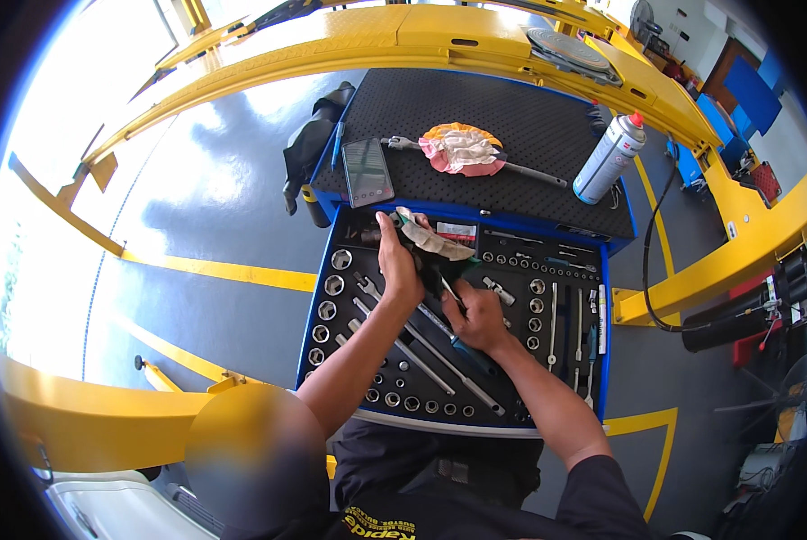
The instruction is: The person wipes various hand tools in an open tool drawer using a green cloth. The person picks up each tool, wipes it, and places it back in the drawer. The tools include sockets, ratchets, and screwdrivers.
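A cream-coloured rag (435, 240) with a dark green edge is bunched in my left hand (398, 265), which is over the upper part of an open tool drawer (448, 427). Just to the right, my right hand (475, 315) is closed around a slim tool whose metal part shows beside the thumb; its kind is hidden. The rag and fingers cover most of it. A combination wrench (367, 286), long metal bars (430, 367) and several sockets (333, 285) lie in the black drawer tray beneath my hands.
On the chest's black mat are a dark phone (367, 171), a crumpled pink and orange rag (462, 148) over a long metal bar (537, 175), and a red-capped spray can (610, 157). Yellow lift beams (331, 54) surround the chest. A blurred round shape (255, 450) is at lower left.
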The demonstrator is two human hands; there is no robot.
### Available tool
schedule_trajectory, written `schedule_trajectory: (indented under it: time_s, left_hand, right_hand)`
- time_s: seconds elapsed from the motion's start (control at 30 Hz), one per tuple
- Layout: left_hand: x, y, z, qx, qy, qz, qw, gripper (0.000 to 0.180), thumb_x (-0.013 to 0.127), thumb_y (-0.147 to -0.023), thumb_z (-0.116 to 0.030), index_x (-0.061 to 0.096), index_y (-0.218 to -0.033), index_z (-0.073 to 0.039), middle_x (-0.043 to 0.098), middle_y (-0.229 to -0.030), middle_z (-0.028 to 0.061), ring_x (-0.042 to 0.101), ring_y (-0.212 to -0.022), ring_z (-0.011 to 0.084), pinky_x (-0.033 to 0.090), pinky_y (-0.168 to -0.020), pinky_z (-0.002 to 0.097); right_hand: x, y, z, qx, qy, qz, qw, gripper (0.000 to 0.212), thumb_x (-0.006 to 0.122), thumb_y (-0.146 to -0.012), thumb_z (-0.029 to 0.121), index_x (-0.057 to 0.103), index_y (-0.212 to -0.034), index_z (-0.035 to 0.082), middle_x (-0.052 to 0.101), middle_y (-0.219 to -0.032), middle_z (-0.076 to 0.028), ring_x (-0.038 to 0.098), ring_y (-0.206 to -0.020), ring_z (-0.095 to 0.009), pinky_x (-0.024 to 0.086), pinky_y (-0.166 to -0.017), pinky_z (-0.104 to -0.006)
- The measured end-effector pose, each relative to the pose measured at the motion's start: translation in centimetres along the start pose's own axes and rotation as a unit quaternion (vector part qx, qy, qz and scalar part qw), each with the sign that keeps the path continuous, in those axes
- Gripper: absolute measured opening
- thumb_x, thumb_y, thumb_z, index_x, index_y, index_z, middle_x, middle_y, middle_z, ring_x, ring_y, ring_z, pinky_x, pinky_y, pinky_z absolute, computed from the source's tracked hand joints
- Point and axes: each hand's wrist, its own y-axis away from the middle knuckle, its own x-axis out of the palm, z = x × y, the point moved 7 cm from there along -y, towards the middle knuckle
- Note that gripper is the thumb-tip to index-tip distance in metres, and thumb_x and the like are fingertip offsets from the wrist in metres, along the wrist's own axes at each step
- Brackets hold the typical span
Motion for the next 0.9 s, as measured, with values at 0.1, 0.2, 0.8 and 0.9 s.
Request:
schedule_trajectory:
  time_s: [0.1, 0.2, 0.8, 0.9]
  left_hand:
    - [1.5, 1.4, 1.8, -0.103, 0.127, 0.089, 0.983, 0.052, 0.042, -0.112, -0.049, 0.06, -0.13, -0.003, 0.069, -0.116, 0.0113, 0.066, -0.108, 0.0245, 0.051, -0.102, 0.0408]
    - [2.9, 1.6, 2.0, -0.135, 0.173, 0.197, 0.955, 0.058, 0.047, -0.106, -0.033, 0.049, -0.153, 0.0, 0.062, -0.144, 0.0153, 0.061, -0.131, 0.0282, 0.044, -0.118, 0.0464]
    - [4.7, 2.6, -0.4, -0.118, 0.141, 0.246, 0.952, 0.065, 0.041, -0.112, -0.053, 0.046, -0.155, -0.005, 0.052, -0.157, 0.0123, 0.047, -0.146, 0.0272, 0.041, -0.121, 0.0488]
    - [5.5, 3.6, 1.5, -0.132, 0.017, 0.279, 0.951, 0.057, 0.047, -0.113, -0.041, 0.048, -0.153, -0.002, 0.054, -0.153, 0.0149, 0.052, -0.142, 0.0277, 0.045, -0.119, 0.0464]
  right_hand:
    - [-0.1, 0.1, -0.7, -0.002, -0.021, -0.037, 0.999, 0.023, 0.067, -0.097, 0.021, 0.07, -0.114, 0.005, 0.069, -0.073, -0.02, 0.07, -0.062, -0.037, 0.054, -0.057, -0.0442]
    - [-0.4, 0.3, -1.3, 0.021, -0.035, -0.045, 0.998, 0.025, 0.066, -0.099, 0.022, 0.068, -0.117, 0.005, 0.069, -0.073, -0.019, 0.07, -0.061, -0.036, 0.053, -0.056, -0.0444]
    - [-0.2, 0.2, -0.2, 0.017, -0.057, -0.006, 0.998, 0.015, 0.063, -0.098, 0.018, 0.065, -0.104, 0.004, 0.067, -0.074, -0.02, 0.069, -0.065, -0.039, 0.053, -0.057, -0.0459]
    - [-0.2, 0.6, -1.9, -0.012, -0.032, -0.055, 0.998, 0.018, 0.063, -0.098, 0.016, 0.065, -0.112, 0.004, 0.068, -0.075, -0.02, 0.069, -0.067, -0.041, 0.054, -0.059, -0.0454]
